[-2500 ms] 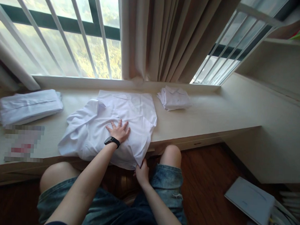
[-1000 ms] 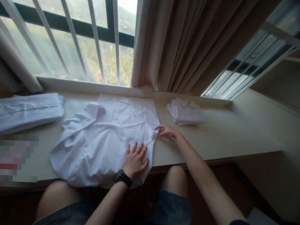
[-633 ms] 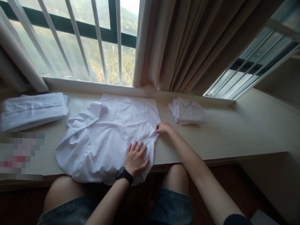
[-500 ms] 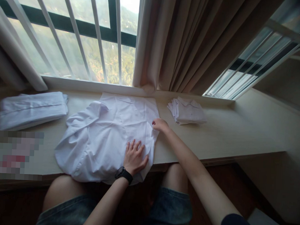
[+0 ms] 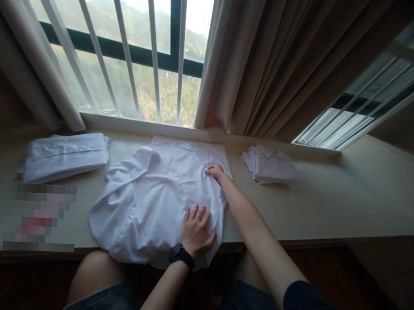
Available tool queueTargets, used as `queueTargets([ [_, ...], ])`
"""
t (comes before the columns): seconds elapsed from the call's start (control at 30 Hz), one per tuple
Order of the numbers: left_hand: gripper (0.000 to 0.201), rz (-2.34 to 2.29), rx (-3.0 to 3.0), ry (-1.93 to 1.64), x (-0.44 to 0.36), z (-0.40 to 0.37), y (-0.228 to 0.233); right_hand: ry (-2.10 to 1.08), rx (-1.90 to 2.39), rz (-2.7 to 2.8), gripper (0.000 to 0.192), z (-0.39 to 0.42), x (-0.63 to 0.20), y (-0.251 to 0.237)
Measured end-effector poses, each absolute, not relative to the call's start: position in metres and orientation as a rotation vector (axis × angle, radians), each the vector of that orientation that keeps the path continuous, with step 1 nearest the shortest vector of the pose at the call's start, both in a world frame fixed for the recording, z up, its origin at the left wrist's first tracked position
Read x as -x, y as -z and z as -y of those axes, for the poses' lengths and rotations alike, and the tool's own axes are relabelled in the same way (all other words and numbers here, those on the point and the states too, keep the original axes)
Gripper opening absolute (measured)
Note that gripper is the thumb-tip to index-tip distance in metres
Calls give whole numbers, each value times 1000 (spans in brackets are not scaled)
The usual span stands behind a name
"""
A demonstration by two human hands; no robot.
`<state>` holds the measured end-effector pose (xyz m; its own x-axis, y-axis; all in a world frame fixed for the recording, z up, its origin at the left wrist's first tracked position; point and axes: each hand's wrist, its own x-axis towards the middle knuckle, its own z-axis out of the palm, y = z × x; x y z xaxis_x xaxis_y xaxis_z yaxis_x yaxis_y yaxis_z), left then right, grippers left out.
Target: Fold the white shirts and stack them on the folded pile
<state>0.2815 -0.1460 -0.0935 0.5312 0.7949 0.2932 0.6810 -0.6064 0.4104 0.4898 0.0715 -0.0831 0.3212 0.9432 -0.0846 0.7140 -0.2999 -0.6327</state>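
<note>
My right hand has moved in from the right edge of the white shirt onto the cloth itself, up near the far right corner, fingers curled on the fabric; whether they pinch a fold I cannot tell. My left hand, with the black watch at its wrist, stays flat and spread, pinning the shirt's near right part at the front edge of the window ledge. So the right side is now being worked inward while the hem is held.

The shirt is thin, matte cotton, creased, lying spread at the middle of the ledge, one sleeve bunched to the left and its lower rim hanging over the front edge. A folded white stack lies towards the left end, a smaller squared pile near the back right. The ledge is smooth, pale wood.
</note>
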Motion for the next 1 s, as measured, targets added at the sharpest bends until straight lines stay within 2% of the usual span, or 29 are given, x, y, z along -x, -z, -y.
queueTargets([
  [0.33,54,-1205,-2515,-614,-282,144,93,-504,2281,1504,32,-102,-501,100],
  [0.5,54,-1199,-2501,-619,-281,144,92,-540,2192,1619,20,-120,-489,103],
  [0.83,63,-1152,-2494,-582,-281,142,91,-421,2106,1659,20,-108,-501,91],
  [0.9,67,-1125,-2500,-590,-281,142,90,-322,2064,1663,22,-84,-510,83],
  [1.0,68,-1090,-2520,-578,-281,142,91,72,1853,1662,27,-18,-520,77],
])
